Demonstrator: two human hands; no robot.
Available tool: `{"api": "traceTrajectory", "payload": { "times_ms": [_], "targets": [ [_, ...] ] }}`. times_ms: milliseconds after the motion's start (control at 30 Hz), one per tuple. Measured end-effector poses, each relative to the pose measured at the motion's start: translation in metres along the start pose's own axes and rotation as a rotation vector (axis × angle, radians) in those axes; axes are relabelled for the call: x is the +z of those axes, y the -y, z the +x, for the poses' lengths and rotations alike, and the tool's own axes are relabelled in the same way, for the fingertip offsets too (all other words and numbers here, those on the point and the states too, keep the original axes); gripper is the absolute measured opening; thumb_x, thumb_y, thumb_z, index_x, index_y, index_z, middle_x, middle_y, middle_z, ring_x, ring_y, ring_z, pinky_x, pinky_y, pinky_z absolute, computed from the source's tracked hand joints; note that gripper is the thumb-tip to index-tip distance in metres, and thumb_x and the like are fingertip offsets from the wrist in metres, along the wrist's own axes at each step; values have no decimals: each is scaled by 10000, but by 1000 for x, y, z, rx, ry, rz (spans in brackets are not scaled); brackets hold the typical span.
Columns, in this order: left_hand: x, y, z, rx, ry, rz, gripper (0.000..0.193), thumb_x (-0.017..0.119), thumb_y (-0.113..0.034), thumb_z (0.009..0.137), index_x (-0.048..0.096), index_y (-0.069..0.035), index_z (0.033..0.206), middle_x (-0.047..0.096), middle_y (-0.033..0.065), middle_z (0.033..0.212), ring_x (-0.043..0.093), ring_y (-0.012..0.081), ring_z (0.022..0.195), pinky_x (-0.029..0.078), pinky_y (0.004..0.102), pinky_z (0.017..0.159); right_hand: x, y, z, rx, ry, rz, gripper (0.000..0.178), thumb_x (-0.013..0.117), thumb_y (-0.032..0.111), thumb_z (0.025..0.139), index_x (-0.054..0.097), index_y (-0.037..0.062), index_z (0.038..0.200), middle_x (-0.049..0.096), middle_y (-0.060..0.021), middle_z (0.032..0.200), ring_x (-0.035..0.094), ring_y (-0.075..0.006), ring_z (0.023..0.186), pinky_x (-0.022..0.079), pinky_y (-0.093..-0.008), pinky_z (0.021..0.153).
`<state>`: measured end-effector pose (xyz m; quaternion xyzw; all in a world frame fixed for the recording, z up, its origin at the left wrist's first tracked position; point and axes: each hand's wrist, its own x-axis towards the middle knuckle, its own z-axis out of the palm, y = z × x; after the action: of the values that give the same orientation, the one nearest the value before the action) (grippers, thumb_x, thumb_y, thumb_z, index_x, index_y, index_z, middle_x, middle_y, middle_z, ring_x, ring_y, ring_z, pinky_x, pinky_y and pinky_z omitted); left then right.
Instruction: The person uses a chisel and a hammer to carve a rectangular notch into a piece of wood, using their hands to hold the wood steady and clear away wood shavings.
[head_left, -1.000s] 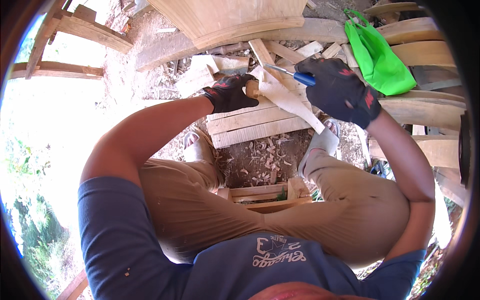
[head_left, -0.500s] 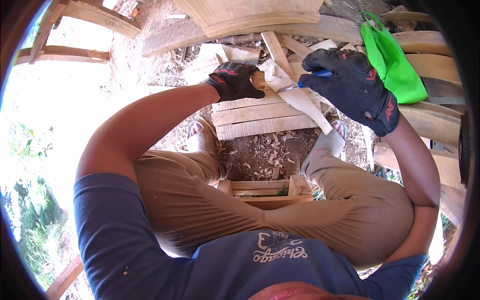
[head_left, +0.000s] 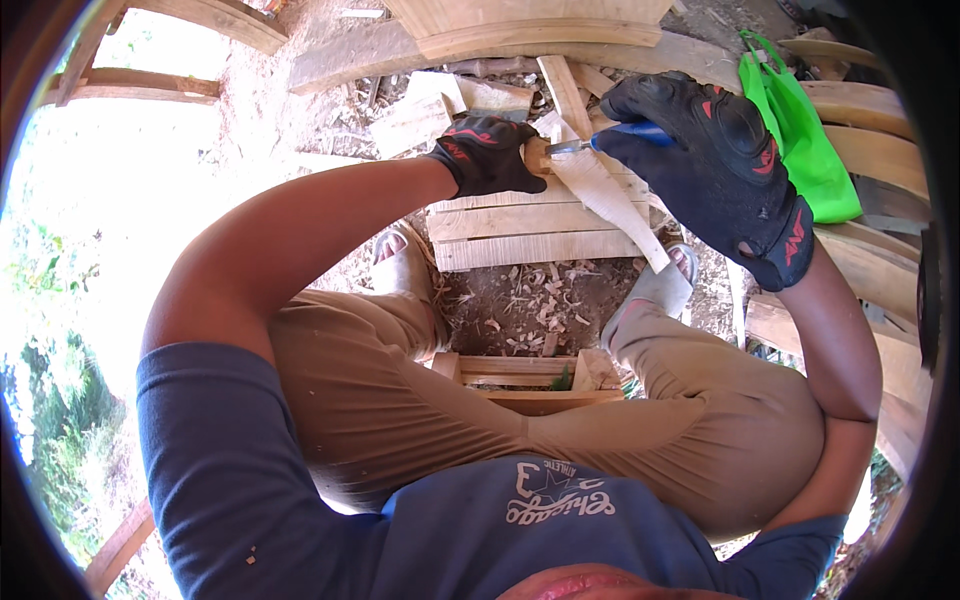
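One slatted platform (head_left: 540, 248). One pale carved wood piece (head_left: 608, 200) across its right part, narrow end past near edge. Right hand (head_left: 705, 165) over platform's far right, knuckles up, fingers wrapped round one blue-handled tool (head_left: 645, 132). Left hand (head_left: 490, 155) at far left, arm extended, fingers curled on one tan block (head_left: 537, 156). Two black gloves (head_left: 795, 245), red lettering; shirt (head_left: 430, 530) white-printed.

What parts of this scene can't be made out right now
All in the head view:
Back end of the blue handle: covered by the right hand.
Full extent of the brown wooden piece: hidden by the left hand.
Wooden panel: cut off by the top edge.
Inside of the green bag: hidden by its side.
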<state>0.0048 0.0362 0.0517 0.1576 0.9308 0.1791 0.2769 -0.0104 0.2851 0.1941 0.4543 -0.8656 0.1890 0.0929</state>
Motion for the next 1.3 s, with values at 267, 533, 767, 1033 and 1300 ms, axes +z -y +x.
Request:
{"api": "traceTrajectory", "payload": {
  "times_ms": [267, 533, 767, 1033, 1300],
  "targets": [
    [4, 5, 3, 24, -38, -11, 792, 801, -652, 794, 675, -90, 1337, 725, 187, 1235, 685, 377, 1183, 534, 460, 1024, 1, 8, 11, -18, -28, 17, 361, 864, 230, 857, 696, 111, 1153, 741, -82, 981, 736, -254, 842, 574, -343, 764],
    [2, 7, 4, 41, -41, -33, 755, 813, -623, 807, 680, -85, 1320, 751, 177, 1165, 711, 365, 1127, 542, 448, 995, 8, -1, 20, 190, 89, 210, 271, 800, 300, 921, 659, 122, 1070, 737, -70, 880, 747, -262, 799, 574, -382, 728],
    [7, 13, 6, 74, -57, -38, 762, 810, -631, 814, 677, -68, 1310, 749, 184, 1147, 711, 373, 1117, 542, 450, 982, 11, 2, 22, 242, 88, 263, 266, 765, 322, 954, 628, 114, 1046, 728, -65, 845, 747, -272, 793, 564, -411, 741],
    [9, 14, 5, 81, -71, -79, 725, 834, -598, 808, 689, -62, 1274, 751, 177, 1137, 712, 369, 1103, 541, 445, 975, 13, -5, 20, 126, 81, 230, 150, 759, 229, 972, 701, 117, 1051, 707, -2, 904, 707, -130, 784, 554, -315, 741],
    [6, 12, 5, 45, -52, -66, 699, 834, -599, 804, 698, -84, 1257, 750, 164, 1149, 710, 364, 1113, 536, 450, 986, 16, -8, 18, 1, 46, 104, 145, 777, 155, 936, 718, 120, 1064, 687, -20, 972, 702, -134, 817, 556, -292, 722]
  ]
}}
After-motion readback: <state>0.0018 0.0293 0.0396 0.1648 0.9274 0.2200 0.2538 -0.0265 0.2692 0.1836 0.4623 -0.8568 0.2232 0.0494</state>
